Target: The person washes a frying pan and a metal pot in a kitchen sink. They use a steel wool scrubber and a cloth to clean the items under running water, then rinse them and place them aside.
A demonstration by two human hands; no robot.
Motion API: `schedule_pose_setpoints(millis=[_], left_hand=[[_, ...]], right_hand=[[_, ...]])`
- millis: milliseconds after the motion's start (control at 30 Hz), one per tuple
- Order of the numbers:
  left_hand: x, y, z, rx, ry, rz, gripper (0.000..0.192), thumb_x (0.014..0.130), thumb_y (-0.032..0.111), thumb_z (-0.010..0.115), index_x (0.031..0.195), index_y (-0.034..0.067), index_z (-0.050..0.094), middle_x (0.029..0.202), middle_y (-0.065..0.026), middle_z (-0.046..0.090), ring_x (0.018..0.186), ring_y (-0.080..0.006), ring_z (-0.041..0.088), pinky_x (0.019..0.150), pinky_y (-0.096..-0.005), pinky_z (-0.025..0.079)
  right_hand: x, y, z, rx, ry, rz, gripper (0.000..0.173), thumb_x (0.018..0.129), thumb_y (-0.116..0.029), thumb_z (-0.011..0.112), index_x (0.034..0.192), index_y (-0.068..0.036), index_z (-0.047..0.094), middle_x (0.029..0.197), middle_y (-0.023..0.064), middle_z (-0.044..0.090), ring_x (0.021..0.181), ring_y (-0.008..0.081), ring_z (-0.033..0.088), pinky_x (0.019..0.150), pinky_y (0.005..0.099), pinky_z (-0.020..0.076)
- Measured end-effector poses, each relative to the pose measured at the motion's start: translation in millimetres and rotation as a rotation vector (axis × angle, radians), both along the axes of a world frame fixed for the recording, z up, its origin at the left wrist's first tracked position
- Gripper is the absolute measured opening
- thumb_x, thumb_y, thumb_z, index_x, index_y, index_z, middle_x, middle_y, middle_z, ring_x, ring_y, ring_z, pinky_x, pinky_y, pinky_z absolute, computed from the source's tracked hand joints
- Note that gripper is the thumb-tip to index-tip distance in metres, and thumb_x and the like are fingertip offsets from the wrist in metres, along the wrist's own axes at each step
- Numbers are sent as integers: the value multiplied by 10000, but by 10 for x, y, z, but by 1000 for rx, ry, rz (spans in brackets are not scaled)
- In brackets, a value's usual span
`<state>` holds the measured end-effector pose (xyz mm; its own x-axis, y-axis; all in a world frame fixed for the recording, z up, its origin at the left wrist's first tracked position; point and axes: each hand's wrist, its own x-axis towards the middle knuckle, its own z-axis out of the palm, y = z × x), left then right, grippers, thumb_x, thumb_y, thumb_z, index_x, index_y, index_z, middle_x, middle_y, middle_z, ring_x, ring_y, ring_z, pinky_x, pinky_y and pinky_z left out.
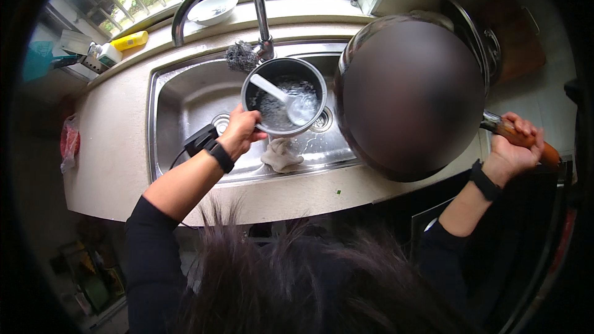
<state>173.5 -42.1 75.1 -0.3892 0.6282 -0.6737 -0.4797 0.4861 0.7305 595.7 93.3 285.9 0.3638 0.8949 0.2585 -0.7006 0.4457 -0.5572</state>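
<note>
My left hand (243, 132) grips the rim of a dark-lined metal inner pot (284, 67), thumb at the edge. This pot is over the sink's divider, tilted a little towards me. Water (274, 113) lies inside it, and a white plastic ladle (267, 87) leans in the water with its bowl submerged. To the right, my right hand (517, 148) is closed around the wooden handle (551, 154) of a large wok (413, 102). The wok's mouth faces me beside the sink's right end; its inside is blurred, so its contents cannot be told.
Behind the pot rise a curved faucet (257, 0) and a steel-wool scrubber (241, 55). A wet cloth (280, 157) lies at the double sink's (185, 83) front. A white bowl (213, 9) and yellow bottle (130, 41) line the sill. A lid (492, 51) stands right of the wok.
</note>
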Motion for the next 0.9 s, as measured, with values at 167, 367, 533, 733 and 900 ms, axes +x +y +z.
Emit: schedule_pose_setpoints(millis=[167,367,533,733,900], left_hand=[[-357,-578,238,14,76,76,324,761,-57,471,1059,68,481,781,-78,545,475,-173,533,338,-269,465],[-675,-1132,282,-71,86,268,290,772,-54,482,1011,110,492,767,-52,553,485,-146,517,340,-246,447],[-814,-1411,121,-44,53,351,273,775,-51,476,992,114,480,742,-47,531,482,-151,509,343,-245,440],[-911,-1485,-183,-26,45,478,298,755,-49,493,999,119,463,792,-63,532,523,-175,520,329,-271,433],[-1029,-1482,-353,-23,49,435,328,733,-66,475,1014,104,478,706,-70,524,421,-176,488,310,-282,418]], right_hand=[[-357,129,-481,-187,40,-133,261,749,-191,650,612,-133,436,549,0,424,515,145,410,646,335,397],[-541,186,-920,-327,159,-169,289,750,-195,667,610,-147,419,520,-25,411,484,130,404,573,294,396],[-573,305,-1224,-386,190,-155,311,748,-214,687,612,-155,414,513,-31,410,475,119,410,558,284,391],[-375,520,-1588,-410,206,-77,334,754,-253,685,580,-173,412,508,-36,414,460,116,424,527,284,391],[-190,638,-1891,-471,173,-61,345,761,-269,680,573,-157,413,547,-1,420,534,173,431,609,330,413]])
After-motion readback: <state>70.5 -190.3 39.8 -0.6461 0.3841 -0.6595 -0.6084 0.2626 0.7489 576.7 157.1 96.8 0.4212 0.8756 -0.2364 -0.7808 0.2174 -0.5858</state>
